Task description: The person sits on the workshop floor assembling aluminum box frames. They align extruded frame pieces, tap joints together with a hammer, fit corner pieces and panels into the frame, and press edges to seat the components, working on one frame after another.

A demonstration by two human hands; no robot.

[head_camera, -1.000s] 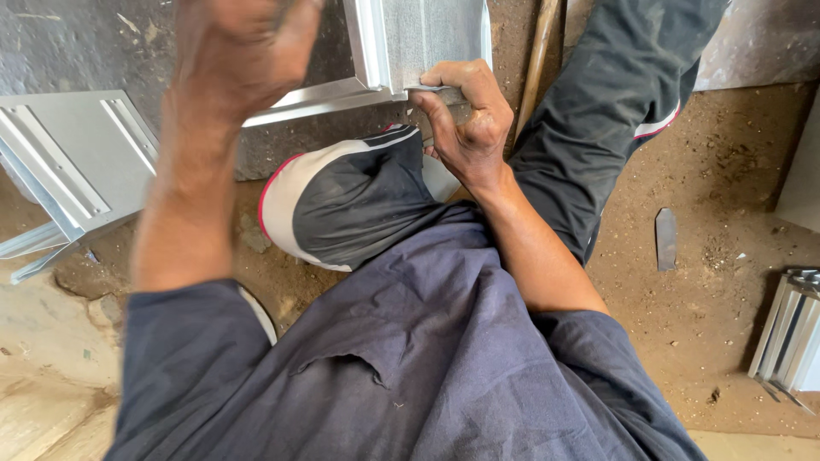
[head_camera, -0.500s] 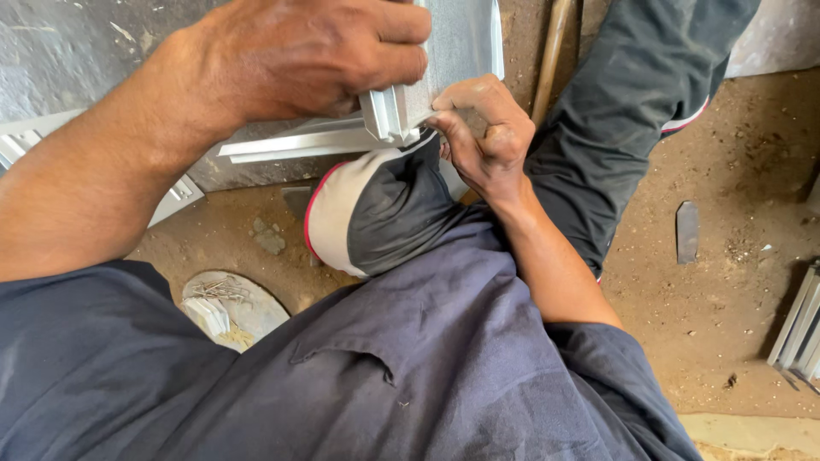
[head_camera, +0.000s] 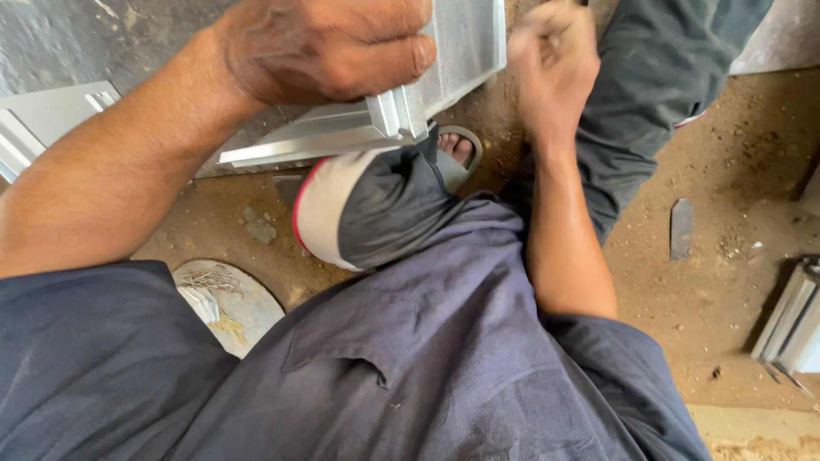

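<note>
My left hand (head_camera: pixel 333 47) is closed over the corner of a silver aluminium frame (head_camera: pixel 325 137), where a ribbed rail meets a flat grey panel (head_camera: pixel 465 43). The frame rests against my bent knee with its rolled trouser cuff (head_camera: pixel 359 213). My right hand (head_camera: pixel 551 64) is just right of the panel, off the frame, with its fingers curled and blurred by motion. The blur hides anything it might hold. Below the frame corner my foot in a sandal (head_camera: pixel 457 149) shows.
The ground is brown dirt. A round disc with small fasteners on it (head_camera: pixel 226 299) lies by my left thigh. More aluminium sections lie at the left edge (head_camera: pixel 43 124) and the right edge (head_camera: pixel 790 320). A small flat metal strip (head_camera: pixel 681 226) is on the ground.
My left hand came down and gripped the frame corner. My right hand left the corner and moved up and to the right. The view shifted, showing the sandal.
</note>
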